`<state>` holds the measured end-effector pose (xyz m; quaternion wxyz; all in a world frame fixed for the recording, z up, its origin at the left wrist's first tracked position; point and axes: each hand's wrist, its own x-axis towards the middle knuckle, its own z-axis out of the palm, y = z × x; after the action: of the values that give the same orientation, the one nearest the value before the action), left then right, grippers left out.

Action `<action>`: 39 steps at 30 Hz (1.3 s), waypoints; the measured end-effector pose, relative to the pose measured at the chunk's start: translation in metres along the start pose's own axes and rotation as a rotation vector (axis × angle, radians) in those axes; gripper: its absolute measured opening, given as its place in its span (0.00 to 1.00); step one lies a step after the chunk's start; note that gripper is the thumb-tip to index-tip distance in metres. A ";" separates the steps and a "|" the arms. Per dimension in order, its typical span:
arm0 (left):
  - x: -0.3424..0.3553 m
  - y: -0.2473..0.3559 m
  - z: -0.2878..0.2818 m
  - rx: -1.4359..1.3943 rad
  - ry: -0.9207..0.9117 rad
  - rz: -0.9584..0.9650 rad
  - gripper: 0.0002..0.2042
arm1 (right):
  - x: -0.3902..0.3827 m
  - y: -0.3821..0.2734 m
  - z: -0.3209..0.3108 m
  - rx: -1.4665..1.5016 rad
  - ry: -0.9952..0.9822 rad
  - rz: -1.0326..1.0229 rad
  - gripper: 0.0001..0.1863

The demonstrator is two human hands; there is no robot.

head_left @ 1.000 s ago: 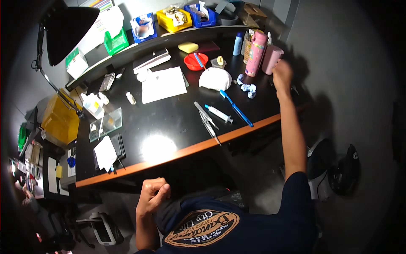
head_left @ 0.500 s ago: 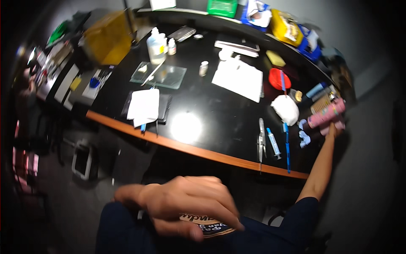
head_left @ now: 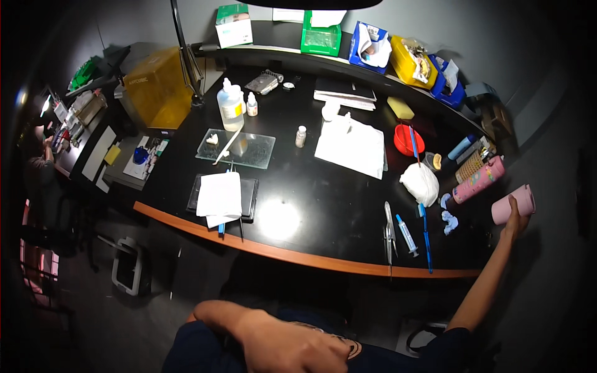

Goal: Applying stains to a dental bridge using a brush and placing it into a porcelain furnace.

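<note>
My right hand [head_left: 516, 217] grips a pink cup [head_left: 507, 206] at the desk's right end, beside a tall pink patterned bottle [head_left: 472, 185]. Left of them lie two pale blue molded pieces [head_left: 449, 221], a blue toothbrush-shaped tool [head_left: 426, 239], a syringe [head_left: 407, 235] and metal tools [head_left: 388, 230]. A white rounded bundle [head_left: 418, 183] sits behind these. My left hand [head_left: 292, 345] is low against my body, knuckles up, its fingertips hidden.
The black desk [head_left: 311, 211] holds papers [head_left: 350, 149], a red bowl [head_left: 404, 143], a glass slab [head_left: 252, 149] and bottles [head_left: 231, 109]. Colored bins [head_left: 407, 56] line the back shelf. A lamp arm [head_left: 183, 50] rises at the left. Another person [head_left: 38, 163] is at the far-left desk.
My right hand has drawn the pink cup out rightward from beside the patterned bottle. My left hand has shifted along my body and now sits lower in view.
</note>
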<state>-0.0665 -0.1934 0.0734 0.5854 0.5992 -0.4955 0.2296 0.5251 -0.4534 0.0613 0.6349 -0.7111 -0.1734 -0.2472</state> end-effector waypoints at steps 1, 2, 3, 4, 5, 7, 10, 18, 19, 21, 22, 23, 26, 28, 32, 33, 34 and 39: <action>0.002 0.000 -0.001 0.033 -0.086 -0.052 0.14 | -0.026 -0.029 -0.006 0.052 -0.064 0.005 0.38; -0.023 -0.012 0.001 0.210 -0.119 -0.152 0.19 | -0.048 -0.051 -0.013 0.148 -0.137 0.005 0.36; -0.016 -0.014 -0.005 0.290 0.027 -0.263 0.17 | -0.072 -0.065 -0.026 0.227 -0.203 0.004 0.35; -0.018 -0.024 -0.012 0.410 0.104 -0.306 0.17 | -0.096 -0.072 -0.038 0.331 -0.290 -0.032 0.34; -0.014 -0.029 -0.021 0.580 0.146 -0.391 0.21 | -0.142 -0.100 -0.031 0.412 -0.296 -0.060 0.37; -0.008 -0.039 -0.031 0.679 0.212 -0.435 0.34 | -0.226 -0.162 -0.003 0.418 -0.695 -0.015 0.50; 0.003 -0.054 -0.030 0.592 0.199 -0.409 0.47 | -0.303 -0.185 0.028 0.481 -1.261 -0.330 0.44; -0.025 -0.052 0.009 0.401 0.089 -0.327 0.23 | -0.409 -0.191 0.060 0.644 -1.190 0.008 0.39; -0.029 -0.050 0.010 0.403 0.084 -0.328 0.23 | -0.413 -0.189 0.061 0.650 -1.178 0.022 0.39; -0.036 -0.045 0.013 0.423 0.086 -0.336 0.22 | -0.419 -0.188 0.064 0.664 -1.164 0.044 0.37; -0.037 -0.043 0.018 0.439 0.124 -0.337 0.21 | -0.423 -0.189 0.064 0.673 -1.157 0.057 0.37; -0.035 -0.040 0.019 0.440 0.121 -0.336 0.21 | -0.424 -0.187 0.064 0.676 -1.150 0.068 0.36; -0.028 -0.026 0.021 0.386 0.104 -0.404 0.22 | -0.429 -0.185 0.065 0.690 -1.135 0.100 0.35; -0.023 -0.016 0.023 0.397 0.078 -0.407 0.22 | -0.432 -0.184 0.067 0.706 -1.130 0.115 0.34; -0.022 -0.013 0.035 0.399 0.146 -0.390 0.23 | -0.434 -0.181 0.071 0.728 -1.112 0.154 0.31; -0.021 -0.012 0.035 0.414 0.182 -0.383 0.23 | -0.435 -0.181 0.073 0.735 -1.109 0.166 0.31; -0.019 -0.011 0.035 0.410 0.180 -0.386 0.23 | -0.435 -0.181 0.074 0.748 -1.107 0.179 0.30; -0.012 -0.013 0.033 0.577 0.224 -0.393 0.23 | -0.439 -0.177 0.079 0.798 -1.087 0.251 0.28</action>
<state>-0.0702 -0.2227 0.0494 0.4758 0.7945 -0.2185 0.3076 0.0769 -0.3221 -0.0506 0.6951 -0.4605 -0.4615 0.3031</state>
